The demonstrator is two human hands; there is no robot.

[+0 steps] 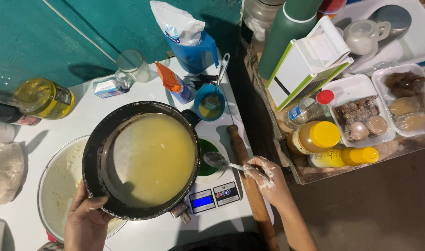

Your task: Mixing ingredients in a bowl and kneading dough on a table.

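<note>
Dark pan of yellow liquid held tilted over the white table.

The left hand clamped the pan rim, above a kitchen scale; the dough-smeared right hand pinched 1 spoon beside a rolling pin.

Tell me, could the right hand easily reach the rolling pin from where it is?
Probably yes: the rolling pin lies right beside the right hand with nothing between, but that hand holds a spoon and would need to free itself.
</note>
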